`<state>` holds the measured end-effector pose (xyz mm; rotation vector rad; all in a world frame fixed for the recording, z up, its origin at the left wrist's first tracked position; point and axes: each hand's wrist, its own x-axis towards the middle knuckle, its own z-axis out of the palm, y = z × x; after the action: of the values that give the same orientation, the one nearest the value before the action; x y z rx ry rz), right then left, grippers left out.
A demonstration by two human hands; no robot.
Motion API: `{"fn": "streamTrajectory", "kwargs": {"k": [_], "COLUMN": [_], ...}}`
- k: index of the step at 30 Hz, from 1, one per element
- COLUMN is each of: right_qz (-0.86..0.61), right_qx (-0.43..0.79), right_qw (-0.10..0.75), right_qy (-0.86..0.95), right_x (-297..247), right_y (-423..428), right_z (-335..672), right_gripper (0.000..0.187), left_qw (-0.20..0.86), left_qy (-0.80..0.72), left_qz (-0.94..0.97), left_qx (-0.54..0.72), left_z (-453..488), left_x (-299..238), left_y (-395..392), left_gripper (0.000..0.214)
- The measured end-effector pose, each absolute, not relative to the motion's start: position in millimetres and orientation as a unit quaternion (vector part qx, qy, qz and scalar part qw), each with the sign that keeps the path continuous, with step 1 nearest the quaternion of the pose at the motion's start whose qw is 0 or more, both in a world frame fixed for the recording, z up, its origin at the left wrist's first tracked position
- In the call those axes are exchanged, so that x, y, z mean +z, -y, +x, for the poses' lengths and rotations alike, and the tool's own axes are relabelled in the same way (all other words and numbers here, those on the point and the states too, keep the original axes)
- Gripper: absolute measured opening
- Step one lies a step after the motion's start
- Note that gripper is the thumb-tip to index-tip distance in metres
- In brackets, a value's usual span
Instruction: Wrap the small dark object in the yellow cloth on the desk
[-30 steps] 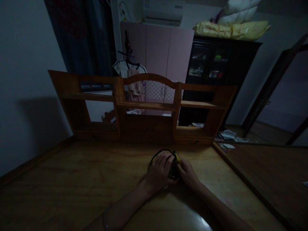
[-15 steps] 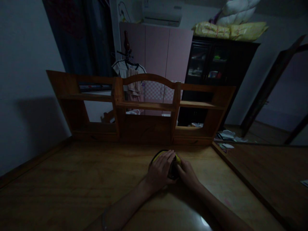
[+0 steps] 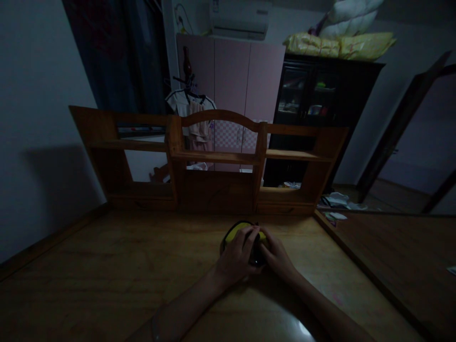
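Observation:
A rounded yellow and black object (image 3: pixel 232 233) with a dark rim stands on the wooden desk top; its kind is hard to make out in the dim light. My left hand (image 3: pixel 235 256) lies over its near left side, fingers bent across the top and thumb low at the front. From the right, my right hand (image 3: pixel 277 252) grips its yellow right end, with the thumb against the dark front. Both hands cover much of the object, and a small glint shows on its dark lower part.
A wooden shelf unit (image 3: pixel 217 156) with open compartments rises along the desk's far edge. Raised wooden edging (image 3: pixel 359 266) borders the desk top (image 3: pixel 149 275) on the right. Papers and plastic bags (image 3: pixel 337 199) lie beyond the right corner. A wall (image 3: pixel 42 190) stands close on the left.
The fingers of my left hand have drawn back and bent slightly, so more of the object's yellow top shows. My right hand stays nearly in place.

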<state>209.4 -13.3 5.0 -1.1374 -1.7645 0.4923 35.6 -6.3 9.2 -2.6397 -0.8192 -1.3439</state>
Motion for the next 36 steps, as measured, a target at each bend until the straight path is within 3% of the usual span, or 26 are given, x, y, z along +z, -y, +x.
{"fn": "streamTrajectory", "kwargs": {"k": [17,28,36], "right_qz": [-0.495,-0.5,-0.46], "right_qx": [0.173,0.148,0.217], "right_qw": [0.454,0.461,0.47], "right_qy": [0.721,0.718,0.722], "right_x": [-7.5,0.0,18.0], "right_y": [8.4,11.6,18.6], "right_z": [213.4,209.8,208.1], "right_gripper": [0.029,0.035,0.042], "left_qw": [0.033,0.026,-0.019], "left_qy": [0.293,0.292,0.275], "left_qz": [-0.845,-0.846,-0.853], "left_qx": [-0.447,-0.445,-0.443], "left_z": [35.1,35.3,36.0], "left_x": [3.3,-0.2,4.2], "left_y": [1.5,-0.4,4.3], "left_gripper": [0.088,0.094,0.093]}}
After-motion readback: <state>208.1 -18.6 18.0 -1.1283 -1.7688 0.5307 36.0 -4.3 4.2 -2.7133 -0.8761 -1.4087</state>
